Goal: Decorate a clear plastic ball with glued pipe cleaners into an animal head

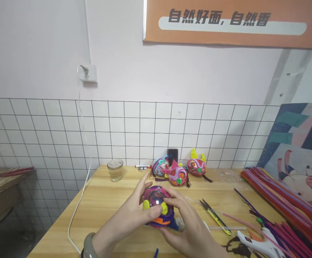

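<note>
Between my two hands, above the near middle of the table, is a clear round ball (158,197) partly covered with purple, pink and orange fuzzy craft stems. Two yellow coiled discs sit on its front. My left hand (138,206) grips the ball from the left, its thumb lying across the front by the right-hand yellow disc. My right hand (186,218) closes round the right side, fingers on top and thumb below. The ball's underside and back are partly hidden.
Finished colourful balls (177,174) stand at the back, near a glass jar (115,170). On the right lie scissors (215,217), a white glue gun (258,240) and bundles of fuzzy stems (282,200). A white cable (76,211) runs down the left edge.
</note>
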`<state>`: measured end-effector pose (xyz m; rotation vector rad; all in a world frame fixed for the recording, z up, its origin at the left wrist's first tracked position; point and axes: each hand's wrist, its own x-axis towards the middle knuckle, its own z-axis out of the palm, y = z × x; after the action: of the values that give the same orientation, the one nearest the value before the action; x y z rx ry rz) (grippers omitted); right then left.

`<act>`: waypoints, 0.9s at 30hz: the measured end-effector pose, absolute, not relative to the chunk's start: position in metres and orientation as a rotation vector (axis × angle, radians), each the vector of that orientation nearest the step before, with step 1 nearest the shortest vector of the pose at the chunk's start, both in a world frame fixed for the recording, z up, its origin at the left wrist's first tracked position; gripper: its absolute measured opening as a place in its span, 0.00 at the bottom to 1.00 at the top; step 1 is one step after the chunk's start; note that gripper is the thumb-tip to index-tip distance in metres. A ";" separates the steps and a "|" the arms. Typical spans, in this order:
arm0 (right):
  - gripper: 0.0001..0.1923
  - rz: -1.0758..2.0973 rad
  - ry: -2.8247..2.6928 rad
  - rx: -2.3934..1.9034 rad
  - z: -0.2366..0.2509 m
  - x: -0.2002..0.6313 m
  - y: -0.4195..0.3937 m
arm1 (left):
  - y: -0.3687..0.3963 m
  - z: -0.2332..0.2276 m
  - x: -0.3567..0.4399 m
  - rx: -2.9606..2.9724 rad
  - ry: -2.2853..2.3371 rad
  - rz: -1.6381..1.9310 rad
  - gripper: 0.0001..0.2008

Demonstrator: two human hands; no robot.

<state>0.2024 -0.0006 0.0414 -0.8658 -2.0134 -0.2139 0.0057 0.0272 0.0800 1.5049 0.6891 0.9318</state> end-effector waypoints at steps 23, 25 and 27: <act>0.27 -0.281 -2.091 -0.818 0.049 0.200 -0.005 | 0.025 0.085 0.011 1.459 0.676 0.797 0.44; 0.28 -0.273 -2.088 -0.820 0.050 0.201 -0.005 | 0.026 0.085 0.009 1.464 0.649 0.787 0.45; 0.28 -0.260 -2.090 -0.827 0.051 0.201 -0.005 | 0.027 0.085 0.007 1.452 0.618 0.773 0.46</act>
<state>0.2011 -0.0050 0.0510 -0.8272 -2.0903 -0.2602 0.0067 0.0272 0.0850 1.4521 0.6180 0.7733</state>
